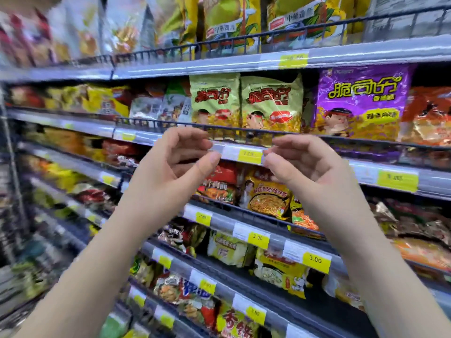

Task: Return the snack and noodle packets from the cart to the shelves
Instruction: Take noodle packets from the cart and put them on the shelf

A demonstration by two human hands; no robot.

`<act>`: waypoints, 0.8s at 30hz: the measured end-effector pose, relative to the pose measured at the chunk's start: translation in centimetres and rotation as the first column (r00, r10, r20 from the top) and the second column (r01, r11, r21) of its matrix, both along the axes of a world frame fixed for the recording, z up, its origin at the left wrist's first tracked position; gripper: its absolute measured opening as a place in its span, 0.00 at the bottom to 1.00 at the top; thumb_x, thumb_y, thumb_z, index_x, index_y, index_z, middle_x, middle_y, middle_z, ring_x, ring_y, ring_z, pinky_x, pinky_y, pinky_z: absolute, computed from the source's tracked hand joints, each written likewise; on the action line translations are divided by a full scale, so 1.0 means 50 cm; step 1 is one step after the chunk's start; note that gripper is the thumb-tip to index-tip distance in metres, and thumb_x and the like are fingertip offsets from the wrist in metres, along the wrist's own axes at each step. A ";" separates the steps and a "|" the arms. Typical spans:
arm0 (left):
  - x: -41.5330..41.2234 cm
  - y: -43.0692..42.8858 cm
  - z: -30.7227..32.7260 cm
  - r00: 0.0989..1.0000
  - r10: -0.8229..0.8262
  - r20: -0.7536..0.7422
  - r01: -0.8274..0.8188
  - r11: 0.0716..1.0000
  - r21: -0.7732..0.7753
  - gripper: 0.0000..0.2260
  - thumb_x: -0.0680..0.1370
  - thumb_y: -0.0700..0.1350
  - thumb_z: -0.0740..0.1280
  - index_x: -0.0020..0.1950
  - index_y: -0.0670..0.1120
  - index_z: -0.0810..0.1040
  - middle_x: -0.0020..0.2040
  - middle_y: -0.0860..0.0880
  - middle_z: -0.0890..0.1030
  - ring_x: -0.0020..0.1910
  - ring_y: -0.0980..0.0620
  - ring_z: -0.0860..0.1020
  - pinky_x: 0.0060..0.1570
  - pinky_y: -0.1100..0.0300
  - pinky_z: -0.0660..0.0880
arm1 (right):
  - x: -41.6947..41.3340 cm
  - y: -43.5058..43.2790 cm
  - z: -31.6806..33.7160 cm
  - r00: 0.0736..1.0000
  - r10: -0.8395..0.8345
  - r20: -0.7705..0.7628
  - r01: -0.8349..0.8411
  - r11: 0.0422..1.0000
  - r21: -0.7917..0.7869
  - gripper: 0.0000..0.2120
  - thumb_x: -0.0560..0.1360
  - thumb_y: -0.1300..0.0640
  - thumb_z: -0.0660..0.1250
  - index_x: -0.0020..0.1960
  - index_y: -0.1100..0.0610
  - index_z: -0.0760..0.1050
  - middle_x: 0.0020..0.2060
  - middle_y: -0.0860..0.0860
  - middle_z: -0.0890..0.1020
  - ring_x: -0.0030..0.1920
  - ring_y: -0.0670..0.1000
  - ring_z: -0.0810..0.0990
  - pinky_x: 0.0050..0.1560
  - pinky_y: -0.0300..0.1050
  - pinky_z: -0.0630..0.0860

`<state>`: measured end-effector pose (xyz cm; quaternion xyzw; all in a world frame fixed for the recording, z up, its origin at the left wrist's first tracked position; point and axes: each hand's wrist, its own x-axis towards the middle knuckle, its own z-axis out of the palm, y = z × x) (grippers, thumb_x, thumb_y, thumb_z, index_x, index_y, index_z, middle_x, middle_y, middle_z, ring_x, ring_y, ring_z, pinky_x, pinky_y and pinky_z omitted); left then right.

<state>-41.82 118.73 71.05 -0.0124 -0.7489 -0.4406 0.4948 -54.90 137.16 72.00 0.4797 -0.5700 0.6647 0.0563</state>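
Below 2 green packets [214, 101]: left hand [170, 157], right hand [300, 162]; loosely curled, empty

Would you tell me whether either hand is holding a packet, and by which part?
Nothing is held: left hand and right hand are both empty, fingers loosely curled, before the shelf.

the packets [31, 42] far to your left are smeared past reading. the top edge crops the yellow bags [227, 23]. your left hand [175, 162] hides part of the shelf rail [146, 124].
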 end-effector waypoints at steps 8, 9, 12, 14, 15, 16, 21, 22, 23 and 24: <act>0.277 -0.041 -0.098 0.930 0.359 0.080 -0.364 0.929 0.068 0.16 0.75 0.48 0.73 0.61 0.46 0.76 0.55 0.47 0.83 0.54 0.56 0.83 0.51 0.65 0.78 | 0.143 -0.160 -0.082 0.918 0.387 0.084 -0.392 0.919 0.049 0.13 0.75 0.56 0.75 0.58 0.52 0.80 0.51 0.46 0.87 0.52 0.45 0.86 0.54 0.34 0.80; 0.312 -0.045 -0.107 0.915 0.394 0.084 -0.400 0.913 0.077 0.16 0.75 0.47 0.73 0.61 0.46 0.76 0.55 0.46 0.83 0.53 0.56 0.83 0.50 0.66 0.77 | 0.164 -0.182 -0.091 0.901 0.422 0.096 -0.428 0.902 0.052 0.13 0.75 0.57 0.75 0.58 0.52 0.80 0.51 0.46 0.87 0.52 0.44 0.86 0.52 0.33 0.80; 0.413 -0.057 -0.135 0.855 0.511 0.090 -0.518 0.849 0.105 0.16 0.73 0.46 0.72 0.59 0.45 0.76 0.55 0.45 0.83 0.51 0.57 0.83 0.50 0.67 0.77 | 0.228 -0.242 -0.119 0.839 0.528 0.130 -0.538 0.841 0.054 0.14 0.74 0.57 0.75 0.59 0.55 0.80 0.50 0.46 0.88 0.50 0.42 0.86 0.50 0.31 0.78; 0.475 -0.066 -0.153 0.803 0.586 0.107 -0.595 0.794 0.121 0.17 0.72 0.47 0.72 0.59 0.45 0.77 0.55 0.46 0.83 0.51 0.58 0.83 0.49 0.67 0.77 | 0.269 -0.280 -0.137 0.800 0.586 0.129 -0.597 0.799 0.071 0.15 0.74 0.57 0.75 0.59 0.55 0.79 0.49 0.45 0.88 0.50 0.40 0.85 0.49 0.30 0.78; 0.504 -0.072 -0.161 0.778 0.615 0.125 -0.628 0.768 0.129 0.18 0.72 0.48 0.72 0.60 0.45 0.77 0.55 0.47 0.84 0.52 0.58 0.83 0.50 0.67 0.78 | 0.288 -0.299 -0.146 0.787 0.605 0.122 -0.616 0.783 0.090 0.14 0.74 0.58 0.75 0.60 0.54 0.79 0.50 0.45 0.87 0.50 0.40 0.85 0.50 0.31 0.78; 0.533 -0.082 -0.172 0.753 0.642 0.141 -0.657 0.740 0.141 0.19 0.72 0.49 0.72 0.61 0.45 0.77 0.56 0.47 0.84 0.54 0.57 0.83 0.52 0.65 0.78 | 0.306 -0.317 -0.155 0.777 0.619 0.115 -0.629 0.769 0.112 0.14 0.75 0.57 0.75 0.60 0.53 0.80 0.51 0.46 0.87 0.52 0.41 0.85 0.52 0.32 0.79; 0.646 -0.151 -0.222 0.682 0.710 0.177 -0.731 0.653 0.198 0.20 0.72 0.50 0.72 0.62 0.47 0.77 0.56 0.49 0.84 0.55 0.55 0.83 0.56 0.62 0.79 | 0.389 -0.422 -0.200 0.745 0.655 0.124 -0.667 0.727 0.165 0.14 0.75 0.56 0.75 0.59 0.51 0.80 0.52 0.46 0.87 0.53 0.44 0.85 0.53 0.34 0.79; 0.665 -0.173 -0.232 0.676 0.714 0.182 -0.736 0.647 0.199 0.20 0.72 0.50 0.72 0.62 0.47 0.77 0.56 0.49 0.84 0.56 0.55 0.83 0.56 0.61 0.79 | 0.405 -0.448 -0.209 0.740 0.661 0.126 -0.673 0.719 0.173 0.14 0.75 0.56 0.75 0.59 0.51 0.80 0.52 0.46 0.87 0.53 0.44 0.85 0.53 0.34 0.79; 0.683 -0.197 -0.241 0.673 0.716 0.184 -0.739 0.644 0.199 0.20 0.72 0.50 0.72 0.62 0.47 0.77 0.56 0.49 0.84 0.56 0.54 0.83 0.57 0.60 0.80 | 0.421 -0.478 -0.218 0.737 0.665 0.123 -0.675 0.715 0.182 0.14 0.75 0.56 0.75 0.59 0.50 0.80 0.52 0.45 0.87 0.53 0.44 0.85 0.52 0.34 0.79; 0.703 -0.225 -0.250 0.671 0.718 0.186 -0.741 0.640 0.204 0.20 0.72 0.50 0.72 0.62 0.48 0.77 0.57 0.49 0.84 0.57 0.54 0.83 0.57 0.59 0.80 | 0.439 -0.509 -0.227 0.735 0.667 0.118 -0.676 0.711 0.193 0.13 0.75 0.55 0.75 0.59 0.50 0.80 0.52 0.45 0.86 0.53 0.43 0.85 0.52 0.33 0.79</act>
